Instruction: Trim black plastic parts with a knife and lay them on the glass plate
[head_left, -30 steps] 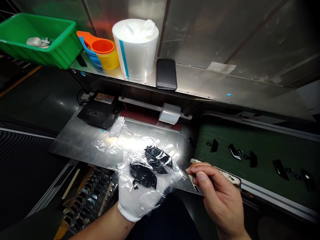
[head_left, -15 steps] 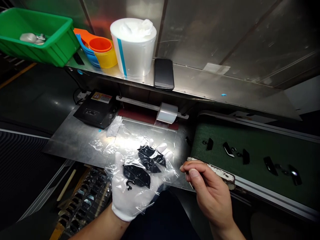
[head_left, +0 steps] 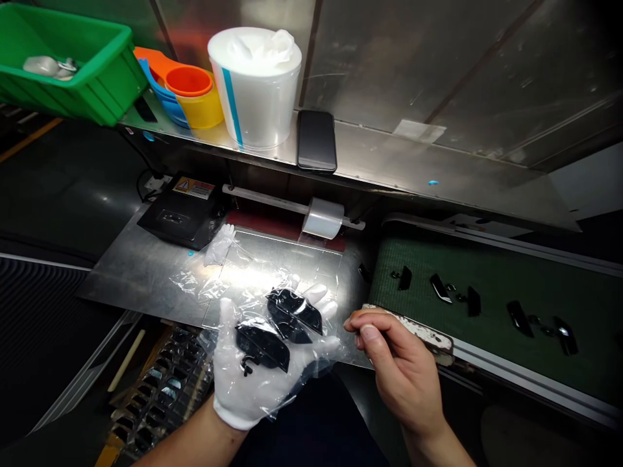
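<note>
At lower centre, the white-gloved left hand (head_left: 253, 376) lies palm up and flat, fingers apart, carrying a clear crinkled plastic bag (head_left: 277, 324) with two black curved plastic parts (head_left: 280, 327) inside. The bare right hand (head_left: 399, 370), just right of it, pinches thumb and forefinger together at the bag's right edge. Both hands hang over the near edge of the steel work plate (head_left: 146, 272); bare plate lies open to the left. The green conveyor belt (head_left: 487, 285), mid right, carries small black pieces (head_left: 440, 288). Against the frame half a second earlier, both hands sit slightly lower left and the grip is unchanged.
</note>
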The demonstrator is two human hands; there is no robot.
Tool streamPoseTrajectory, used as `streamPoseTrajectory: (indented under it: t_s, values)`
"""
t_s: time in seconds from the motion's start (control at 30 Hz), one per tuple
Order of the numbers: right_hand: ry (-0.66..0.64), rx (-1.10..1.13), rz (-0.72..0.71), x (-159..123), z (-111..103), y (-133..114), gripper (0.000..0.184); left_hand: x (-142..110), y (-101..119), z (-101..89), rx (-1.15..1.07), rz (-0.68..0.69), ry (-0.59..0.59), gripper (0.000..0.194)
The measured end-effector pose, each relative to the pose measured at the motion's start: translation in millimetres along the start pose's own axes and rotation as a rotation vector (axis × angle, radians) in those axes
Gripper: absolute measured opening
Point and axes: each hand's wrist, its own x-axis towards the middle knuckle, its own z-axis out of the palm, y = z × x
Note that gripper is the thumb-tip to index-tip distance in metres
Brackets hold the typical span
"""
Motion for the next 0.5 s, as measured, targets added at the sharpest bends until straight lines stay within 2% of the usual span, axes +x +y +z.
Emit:
streamPoseTrajectory:
  t_s: [0.23,0.43,0.5]
  values:
    - [-0.019,0.043,0.066,0,-2,7,0.019,5,-1,5.6,-0.03,0.009,0.036,0.083]
    - [-0.038,0.171,0.097,2,-1,13,0.028,11,-5,9.3,-0.006,-0.006,-0.157,0.093]
    - [-0.04,0.183,0.108,2,-1,14,0.03,13,-6,9.4,-0.008,-0.01,-0.186,0.096]
